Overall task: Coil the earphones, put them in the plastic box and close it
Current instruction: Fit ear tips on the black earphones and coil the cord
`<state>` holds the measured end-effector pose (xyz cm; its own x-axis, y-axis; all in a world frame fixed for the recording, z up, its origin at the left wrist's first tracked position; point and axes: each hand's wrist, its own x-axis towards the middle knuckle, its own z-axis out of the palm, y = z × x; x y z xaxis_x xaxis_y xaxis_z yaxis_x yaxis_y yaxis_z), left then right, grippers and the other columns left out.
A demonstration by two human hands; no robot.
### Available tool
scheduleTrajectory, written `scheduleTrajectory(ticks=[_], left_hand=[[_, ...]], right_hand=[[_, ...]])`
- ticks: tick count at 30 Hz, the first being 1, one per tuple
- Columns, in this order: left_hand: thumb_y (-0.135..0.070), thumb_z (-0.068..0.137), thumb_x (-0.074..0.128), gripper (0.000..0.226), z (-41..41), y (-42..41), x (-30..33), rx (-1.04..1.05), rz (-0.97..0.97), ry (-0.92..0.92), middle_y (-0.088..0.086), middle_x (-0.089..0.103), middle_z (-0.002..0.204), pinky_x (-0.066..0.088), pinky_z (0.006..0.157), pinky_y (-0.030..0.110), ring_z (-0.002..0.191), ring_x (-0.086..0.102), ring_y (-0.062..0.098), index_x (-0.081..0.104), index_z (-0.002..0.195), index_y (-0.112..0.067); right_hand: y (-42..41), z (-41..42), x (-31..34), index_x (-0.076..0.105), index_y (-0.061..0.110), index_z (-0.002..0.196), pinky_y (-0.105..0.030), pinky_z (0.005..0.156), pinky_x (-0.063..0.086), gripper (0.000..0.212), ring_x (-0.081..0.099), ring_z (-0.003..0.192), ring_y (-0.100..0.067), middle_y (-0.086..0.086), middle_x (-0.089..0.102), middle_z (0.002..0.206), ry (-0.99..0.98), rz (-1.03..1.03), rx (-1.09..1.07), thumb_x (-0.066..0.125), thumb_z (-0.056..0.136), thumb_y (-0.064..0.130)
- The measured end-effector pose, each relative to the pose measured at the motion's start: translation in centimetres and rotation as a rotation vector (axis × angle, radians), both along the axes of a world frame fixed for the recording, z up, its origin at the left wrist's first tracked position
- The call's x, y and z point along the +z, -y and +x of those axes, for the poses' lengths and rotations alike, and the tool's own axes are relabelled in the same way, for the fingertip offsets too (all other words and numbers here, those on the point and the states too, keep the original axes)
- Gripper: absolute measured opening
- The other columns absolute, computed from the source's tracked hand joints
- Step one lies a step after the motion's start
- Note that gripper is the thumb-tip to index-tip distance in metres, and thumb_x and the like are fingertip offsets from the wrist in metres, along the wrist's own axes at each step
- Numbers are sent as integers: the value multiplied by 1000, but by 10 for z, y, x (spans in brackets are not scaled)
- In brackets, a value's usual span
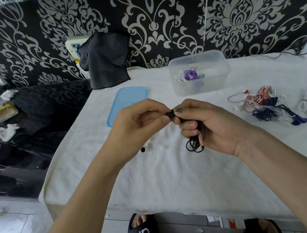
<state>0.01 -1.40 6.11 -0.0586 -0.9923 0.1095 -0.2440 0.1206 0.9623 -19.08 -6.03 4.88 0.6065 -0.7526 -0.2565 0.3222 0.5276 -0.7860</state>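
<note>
Your forearms: they enter from the bottom of the frame and meet at centre, above the white cloth (155,173).
Left hand (138,121): your fingers are curled, with the tips pinching the end of the black earphones (194,144) at mid-frame.
Right hand (206,122): your fingers are clenched around the black bundle; its loops hang out below your palm, just above the cloth.
Progress: the coil looks nearly wound, judging by the gathered loops.
Done: white and purple sets already lie in the plastic box (200,84), upper centre-right.
Left: this set goes in; tangled earphones (265,104) wait at right.
Lid (126,104): the blue lid lies flat left of the box, which is not yet closed.
</note>
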Motion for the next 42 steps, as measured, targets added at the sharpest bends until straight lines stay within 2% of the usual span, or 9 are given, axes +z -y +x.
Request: scheduleTrajectory(ticks=[2,6,9,15,20,25,29,31,42], left_hand=[[-5,92,72,8,-1,0,0,-12,6,-30,9,78,91,54,82,53,90,72,36,71,98,-9],[-18,88,72,15,-2,1,1,-52,33,-118,17,75,92,48,79,62,94,65,52,70,97,-7],[-18,88,71,19,-3,1,0,-68,45,-143,12,75,91,50,84,55,92,70,38,68,98,-2],[-14,89,70,14,-4,1,0,-104,40,-183,9,73,90,44,99,68,95,68,37,66,97,-3],[0,91,66,11,-5,2,-3,-102,-8,-198,13,63,85,41,74,58,80,56,43,58,99,1],[-2,93,66,4,-5,1,-4,-100,-62,-159,23,63,84,36,63,63,77,48,59,62,93,-2],[0,92,65,14,-12,-3,-6,-53,-150,-73,-1,68,89,47,71,32,82,63,25,62,86,-12],[1,92,65,17,-13,-4,-8,-35,-193,-27,-3,68,92,50,78,23,86,67,20,63,88,-15],[6,91,67,24,-15,-3,-11,3,-296,28,-12,67,93,50,85,20,90,66,10,64,92,-18]], right_hand=[[0,-1,1,57,8,73,-18,47,32,13,36,48,-7,-9,58,71,8,-18,15,62,85,5],[1,-4,2,55,7,76,-18,47,33,10,35,48,-7,-9,57,70,-3,-38,43,63,82,7],[2,-5,2,54,5,78,-18,47,33,10,35,48,-7,-8,57,70,-17,-56,55,62,83,7],[1,-7,4,57,4,78,-18,48,33,9,35,48,-7,-9,56,69,-20,-63,79,64,80,8],[0,-7,3,57,5,76,-17,47,34,8,37,48,-6,-9,59,70,22,-45,69,62,82,7],[-2,-4,3,64,8,70,-17,47,35,12,38,48,-5,-8,60,72,48,11,49,63,82,7],[-5,-1,3,62,8,73,-14,48,35,8,39,48,-3,-5,61,72,74,82,19,63,81,10],[-7,0,3,60,7,76,-14,49,35,7,39,49,-3,-3,61,72,83,108,8,63,81,12],[-14,6,1,65,5,81,-13,49,38,7,42,50,-4,-3,57,76,265,325,-1,62,85,10]])
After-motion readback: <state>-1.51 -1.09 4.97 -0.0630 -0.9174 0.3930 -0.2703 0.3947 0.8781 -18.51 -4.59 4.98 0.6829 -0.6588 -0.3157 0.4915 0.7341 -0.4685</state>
